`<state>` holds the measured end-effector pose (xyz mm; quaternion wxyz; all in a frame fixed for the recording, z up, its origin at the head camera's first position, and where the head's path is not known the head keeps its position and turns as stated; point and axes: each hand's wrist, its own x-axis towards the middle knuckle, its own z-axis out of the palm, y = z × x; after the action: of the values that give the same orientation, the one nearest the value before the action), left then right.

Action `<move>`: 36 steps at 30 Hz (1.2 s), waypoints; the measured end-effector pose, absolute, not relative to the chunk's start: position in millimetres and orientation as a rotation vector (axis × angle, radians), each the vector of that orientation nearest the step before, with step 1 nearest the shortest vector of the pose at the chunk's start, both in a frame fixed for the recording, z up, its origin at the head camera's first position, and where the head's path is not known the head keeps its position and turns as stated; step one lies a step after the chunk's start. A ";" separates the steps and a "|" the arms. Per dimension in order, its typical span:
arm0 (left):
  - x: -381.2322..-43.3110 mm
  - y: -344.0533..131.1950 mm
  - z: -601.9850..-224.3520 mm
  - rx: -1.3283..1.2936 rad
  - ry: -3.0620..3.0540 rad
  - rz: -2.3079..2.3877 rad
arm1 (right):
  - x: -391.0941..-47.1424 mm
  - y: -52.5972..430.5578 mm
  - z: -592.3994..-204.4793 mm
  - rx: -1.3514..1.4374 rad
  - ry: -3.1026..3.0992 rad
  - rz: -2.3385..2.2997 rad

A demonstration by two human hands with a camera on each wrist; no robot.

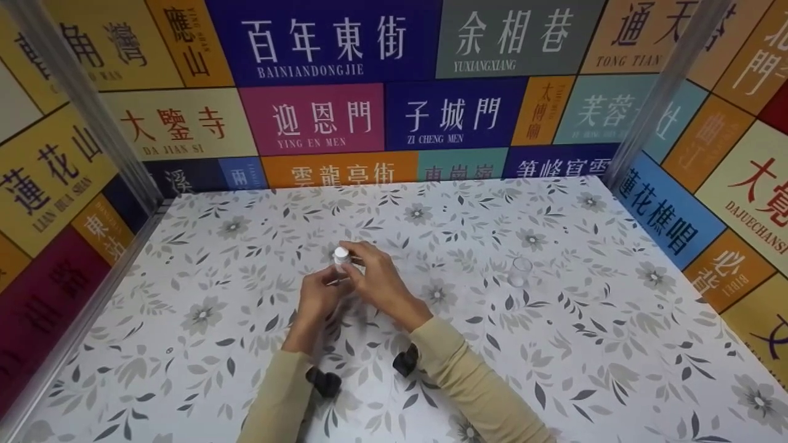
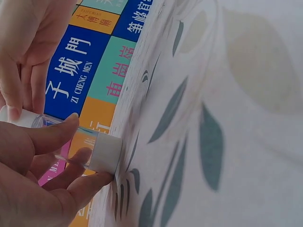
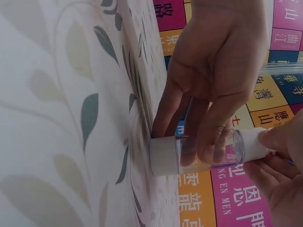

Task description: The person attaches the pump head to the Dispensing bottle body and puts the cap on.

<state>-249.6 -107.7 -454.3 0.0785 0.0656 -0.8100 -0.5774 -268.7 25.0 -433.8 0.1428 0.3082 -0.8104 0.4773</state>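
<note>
A small clear bottle stands upright on the patterned tablecloth, with a white base and a white top. My left hand grips the clear body low down, thumb on one side and fingers on the other in the left wrist view. Above it my right hand pinches the white top between thumb and fingers. Part of the clear body is hidden behind the left fingers. A clear, cup-like piece rests on the cloth to the right of both hands.
A white tablecloth with grey leaves and flowers covers the table. Panels of coloured signs rise along the back and both sides. Metal posts stand at the back corners. A black wrist device sits at the left sleeve.
</note>
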 end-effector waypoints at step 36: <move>-249.2 -109.1 -455.8 0.165 -2.386 -1.786 | -266.9 23.5 -432.9 0.813 -2.332 1.471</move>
<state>-249.2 -109.1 -455.8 0.0784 0.0552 -0.7968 -0.5965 -266.9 23.5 -432.9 0.1333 0.2803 -0.8041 0.5071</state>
